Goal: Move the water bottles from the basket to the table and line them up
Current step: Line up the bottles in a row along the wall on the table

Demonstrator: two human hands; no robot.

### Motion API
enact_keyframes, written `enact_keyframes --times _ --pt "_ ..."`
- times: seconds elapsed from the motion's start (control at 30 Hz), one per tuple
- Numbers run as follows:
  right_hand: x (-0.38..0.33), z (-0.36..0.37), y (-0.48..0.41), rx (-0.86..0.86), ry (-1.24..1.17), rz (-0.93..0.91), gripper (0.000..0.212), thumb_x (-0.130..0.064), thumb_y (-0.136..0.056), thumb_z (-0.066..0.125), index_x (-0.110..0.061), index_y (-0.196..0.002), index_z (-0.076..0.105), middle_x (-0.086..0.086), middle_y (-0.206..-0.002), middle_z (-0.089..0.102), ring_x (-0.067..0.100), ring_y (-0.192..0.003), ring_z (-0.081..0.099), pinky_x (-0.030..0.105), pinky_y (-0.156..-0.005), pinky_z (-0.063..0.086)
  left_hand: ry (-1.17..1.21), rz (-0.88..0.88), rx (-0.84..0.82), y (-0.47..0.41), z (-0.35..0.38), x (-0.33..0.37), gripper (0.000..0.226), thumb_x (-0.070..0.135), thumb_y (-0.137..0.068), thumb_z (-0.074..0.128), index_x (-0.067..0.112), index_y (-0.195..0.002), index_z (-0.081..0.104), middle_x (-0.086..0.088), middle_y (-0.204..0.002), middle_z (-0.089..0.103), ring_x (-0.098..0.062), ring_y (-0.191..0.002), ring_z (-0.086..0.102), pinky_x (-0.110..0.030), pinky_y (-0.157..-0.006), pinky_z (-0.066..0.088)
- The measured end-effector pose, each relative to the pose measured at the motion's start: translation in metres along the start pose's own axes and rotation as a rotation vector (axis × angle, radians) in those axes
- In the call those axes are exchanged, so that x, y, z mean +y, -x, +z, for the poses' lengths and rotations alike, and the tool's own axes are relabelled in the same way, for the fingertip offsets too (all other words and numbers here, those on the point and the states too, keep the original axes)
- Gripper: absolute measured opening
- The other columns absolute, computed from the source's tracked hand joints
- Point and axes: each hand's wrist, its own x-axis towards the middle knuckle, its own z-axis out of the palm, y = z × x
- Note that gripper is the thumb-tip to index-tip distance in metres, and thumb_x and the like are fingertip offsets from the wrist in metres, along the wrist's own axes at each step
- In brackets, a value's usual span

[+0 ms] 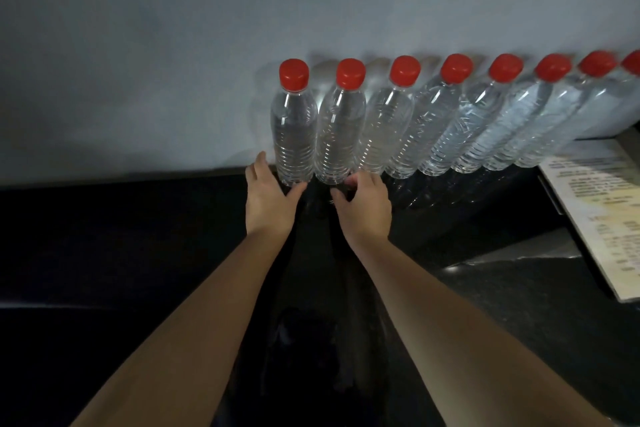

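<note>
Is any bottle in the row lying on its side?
No. Every bottle in the row stands upright on the dark table against the wall, red caps on top.

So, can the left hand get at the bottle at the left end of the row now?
Probably yes. The left hand is open right at the base of the end bottle, with nothing between them; the dark table to its left is bare.

Lighting: dim overall. Counter point(104, 236) near black, detail lost. Wall point(138, 45) grey, shadowed lower left. Bottles point(381, 121) carry small white glints; rightmost ones blurred and leaning from wide-angle distortion. Paper point(595, 204) text soft, unreadable.
</note>
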Motion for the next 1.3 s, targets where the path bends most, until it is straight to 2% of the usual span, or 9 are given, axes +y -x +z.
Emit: enact_keyframes --times 0.13,0.27,0.43,0.6,0.8,0.93,1.03,1.17,1.3 --pt "0.007 -0.039 0.022 -0.275 0.422 -0.206 0.047 -0.037 -0.088 0.063 -0.022 -0.129 0.047 0.002 -0.136 0.044 0.024 -0.129 0.039 0.045 -0.107 0.035 -0.227 -0.057 -0.088 0.035 -0.026 -0.011 0.091 0.04 -0.082 0.071 0.013 -0.15 0.017 -0.013 -0.153 0.026 -0.028 -0.143 0.023 -0.046 -0.112 0.032" --pt "0.006 -0.091 0.047 -0.585 0.69 -0.333 0.069 -0.043 -0.091 0.058 -0.022 -0.149 0.026 0.008 -0.159 0.017 0.031 -0.148 0.009 0.056 -0.117 0.013 -0.429 -0.074 -0.204 0.097 -0.049 -0.008 0.089 0.048 -0.083 0.066 0.013 -0.15 0.019 -0.012 -0.156 0.022 -0.03 -0.148 0.007 -0.049 -0.119 0.016" --pt "-0.003 -0.172 0.072 -0.73 0.756 -0.327 0.063 -0.044 -0.091 0.055 -0.022 -0.146 0.033 0.009 -0.154 0.028 0.031 -0.144 0.02 0.06 -0.115 0.011 -0.449 -0.051 -0.346 0.182 -0.062 0.033 0.086 0.056 -0.087 0.056 0.016 -0.152 0.016 -0.007 -0.159 0.017 -0.029 -0.149 0.002 -0.051 -0.119 0.01" --pt "0.004 -0.269 0.107 -0.716 0.693 -0.358 0.056 -0.046 -0.091 0.054 -0.023 -0.14 0.041 0.005 -0.148 0.038 0.028 -0.135 0.036 0.053 -0.112 0.022 -0.274 0.072 -0.327 0.263 -0.077 0.106 0.068 0.053 -0.091 0.051 0.02 -0.147 0.03 -0.002 -0.157 0.025 -0.024 -0.149 0.006 -0.049 -0.12 0.01" --pt "0.045 -0.379 0.18 -0.625 0.522 -0.349 0.051 -0.047 -0.092 0.053 -0.025 -0.137 0.045 -0.002 -0.146 0.04 0.02 -0.133 0.041 0.048 -0.112 0.029 -0.144 0.239 -0.342 0.359 -0.076 0.171 0.057 0.05 -0.092 0.049 0.024 -0.142 0.039 0.002 -0.155 0.028 -0.017 -0.148 0.008 -0.048 -0.12 0.011" --pt "0.077 -0.411 0.231 -0.57 0.388 -0.361 0.048 -0.045 -0.093 0.053 -0.025 -0.136 0.046 -0.006 -0.143 0.043 0.015 -0.129 0.045 0.044 -0.112 0.031 -0.134 0.281 -0.356 0.411 -0.067 0.177 0.053 0.049 -0.093 0.049 0.025 -0.14 0.042 0.006 -0.154 0.028 -0.012 -0.147 0.008 -0.046 -0.12 0.01" --pt "0.094 -0.411 0.257 -0.545 0.377 -0.397 0.048 -0.043 -0.094 0.053 -0.027 -0.137 0.043 -0.006 -0.139 0.048 0.015 -0.115 0.055 0.038 -0.11 0.034 -0.114 0.226 -0.363 0.434 -0.061 0.17 0.054 0.047 -0.091 0.054 0.023 -0.139 0.044 0.006 -0.153 0.031 -0.013 -0.147 0.013 -0.046 -0.119 0.017" --pt "0.105 -0.398 0.271 -0.49 0.423 -0.47 0.043 -0.032 -0.095 0.053 -0.023 -0.135 0.043 -0.004 -0.118 0.061 0.015 -0.105 0.058 0.03 -0.096 0.039 -0.086 0.205 -0.334 0.444 -0.049 0.157 0.046 0.044 -0.087 0.061 0.024 -0.127 0.053 0.007 -0.131 0.05 -0.016 -0.128 0.044 -0.042 -0.107 0.039" --pt "0.111 -0.379 0.277 -0.443 0.467 -0.455 0.041 -0.028 -0.096 0.053 -0.018 -0.134 0.039 0.002 -0.111 0.061 0.021 -0.094 0.062 0.031 -0.068 0.046 -0.047 0.163 -0.293 0.453 -0.043 0.151 0.03 0.036 -0.089 0.061 0.026 -0.117 0.056 0.014 -0.106 0.054 -0.004 -0.098 0.053 -0.016 -0.079 0.043"
